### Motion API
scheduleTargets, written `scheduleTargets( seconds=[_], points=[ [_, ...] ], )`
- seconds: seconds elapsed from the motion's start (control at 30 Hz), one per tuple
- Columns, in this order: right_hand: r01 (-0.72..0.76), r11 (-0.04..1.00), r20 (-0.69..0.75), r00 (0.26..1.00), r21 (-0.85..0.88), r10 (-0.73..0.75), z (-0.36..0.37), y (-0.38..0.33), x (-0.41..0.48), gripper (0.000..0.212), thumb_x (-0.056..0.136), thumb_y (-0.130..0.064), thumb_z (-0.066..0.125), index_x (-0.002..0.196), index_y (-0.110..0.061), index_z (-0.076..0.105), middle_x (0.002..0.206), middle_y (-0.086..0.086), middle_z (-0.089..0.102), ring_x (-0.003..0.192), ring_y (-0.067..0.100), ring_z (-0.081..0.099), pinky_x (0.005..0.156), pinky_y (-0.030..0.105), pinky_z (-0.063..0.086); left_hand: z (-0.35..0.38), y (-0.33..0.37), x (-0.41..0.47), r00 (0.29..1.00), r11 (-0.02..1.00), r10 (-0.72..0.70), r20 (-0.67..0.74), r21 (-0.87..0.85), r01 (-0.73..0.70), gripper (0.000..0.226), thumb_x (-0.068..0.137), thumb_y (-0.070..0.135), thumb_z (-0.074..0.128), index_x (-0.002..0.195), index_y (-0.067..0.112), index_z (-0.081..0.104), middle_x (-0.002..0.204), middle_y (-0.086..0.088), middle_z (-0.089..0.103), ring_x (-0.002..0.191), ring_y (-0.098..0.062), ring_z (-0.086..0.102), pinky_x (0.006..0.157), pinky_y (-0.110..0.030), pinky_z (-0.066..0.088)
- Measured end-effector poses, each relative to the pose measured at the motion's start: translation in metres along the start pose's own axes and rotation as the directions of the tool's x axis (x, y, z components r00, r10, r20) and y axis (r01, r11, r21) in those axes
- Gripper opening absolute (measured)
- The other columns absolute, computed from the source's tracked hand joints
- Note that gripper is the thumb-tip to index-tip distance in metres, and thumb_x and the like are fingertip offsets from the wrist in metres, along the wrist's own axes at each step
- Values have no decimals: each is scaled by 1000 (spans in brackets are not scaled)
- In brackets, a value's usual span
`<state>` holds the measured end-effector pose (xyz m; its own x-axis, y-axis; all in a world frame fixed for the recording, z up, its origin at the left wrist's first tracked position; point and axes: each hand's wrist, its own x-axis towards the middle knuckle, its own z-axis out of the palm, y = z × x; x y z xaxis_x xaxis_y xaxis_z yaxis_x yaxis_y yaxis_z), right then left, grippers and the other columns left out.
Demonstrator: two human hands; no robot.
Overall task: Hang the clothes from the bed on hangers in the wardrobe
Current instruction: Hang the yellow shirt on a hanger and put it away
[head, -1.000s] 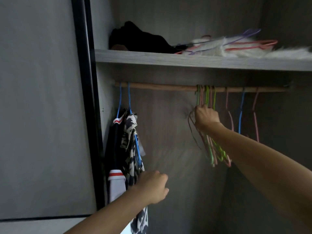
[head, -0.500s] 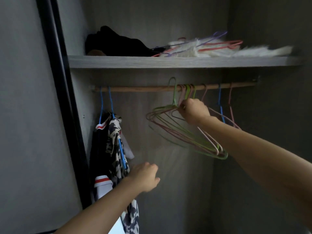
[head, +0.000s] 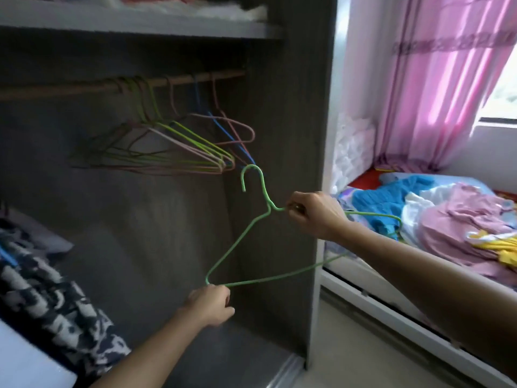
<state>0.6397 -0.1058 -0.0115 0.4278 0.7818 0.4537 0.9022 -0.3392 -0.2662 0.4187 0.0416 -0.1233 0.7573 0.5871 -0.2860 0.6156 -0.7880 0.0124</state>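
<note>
Daylight comes from window point(head: 503, 91) on right, glows through pink curtain point(head: 436, 79). Bright over bed point(head: 386, 312), dim and gray inside wardrobe point(head: 156, 236). Whole picture soft; patterned cloth point(head: 47, 298) at left edge smeared. Straight lines bend near edges

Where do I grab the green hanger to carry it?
Pinch the green hanger at its twisted neck, under the hook, coming from the right like the right hand. The hook points up and the wire is thin, so the neck probably bends least. The left hand holds the lower corner.
</note>
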Motion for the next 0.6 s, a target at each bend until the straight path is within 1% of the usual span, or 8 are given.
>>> scheduleTargets(
  seconds=[0.07,0.13,0.23,0.3,0.37,0.47,0.53,0.6],
  points=[
    [-98,995,-2,995,-31,98,-9,51,-29,20,89,-42,56,95,-28,68,84,2,71,84,30,65,61,33,44,-3,43,11,999,998,53,12,29,-53,31,87,44,52,110,25,60,117,-1,62,110,-23,58,81,-30,41],
    [-210,977,-17,978,-38,209,-21,103,-58,23,90,-48,57,92,-28,70,85,3,71,85,30,64,62,33,42,-6,88,25,995,993,102,12,53,-103,31,88,46,51,111,27,59,119,0,61,111,-22,58,83,-31,41],
    [-372,928,-32,928,3,372,-46,182,-103,28,89,-47,58,86,-22,68,83,5,70,84,31,65,65,36,48,-12,166,46,981,978,195,12,77,-195,32,89,48,51,112,28,58,120,0,60,111,-22,58,88,-33,44],
    [-469,883,-11,883,15,469,-68,235,-136,27,89,-41,58,81,-17,67,81,6,70,82,30,65,65,34,46,-12,226,61,964,962,264,23,66,-265,32,90,47,51,114,27,57,120,-1,60,111,-22,58,88,-34,44],
    [-550,835,-5,835,15,550,-90,285,-169,25,89,-36,58,78,-15,65,82,9,70,81,29,65,64,33,43,-7,288,77,945,944,327,28,37,-328,29,90,47,52,110,28,58,118,-2,62,109,-23,59,86,-34,44],
    [-657,754,-3,754,4,657,-122,354,-215,25,88,-35,57,72,-17,62,81,7,68,79,28,63,64,33,43,9,378,96,912,912,407,45,28,-408,25,88,49,53,99,28,58,115,-2,64,107,-23,59,85,-32,45],
    [-725,689,2,689,10,725,-143,395,-241,30,89,-37,58,65,-19,57,74,2,62,75,25,61,62,32,40,17,432,103,889,888,453,72,50,-456,29,87,51,54,99,26,59,115,-1,65,109,-22,59,87,-31,46],
    [-784,621,6,621,22,784,-159,432,-264,27,88,-35,58,64,-24,58,71,-2,59,72,21,60,60,30,38,20,480,112,864,865,491,107,56,-499,31,86,51,53,102,26,60,115,1,64,109,-22,58,86,-32,46]
  ],
)
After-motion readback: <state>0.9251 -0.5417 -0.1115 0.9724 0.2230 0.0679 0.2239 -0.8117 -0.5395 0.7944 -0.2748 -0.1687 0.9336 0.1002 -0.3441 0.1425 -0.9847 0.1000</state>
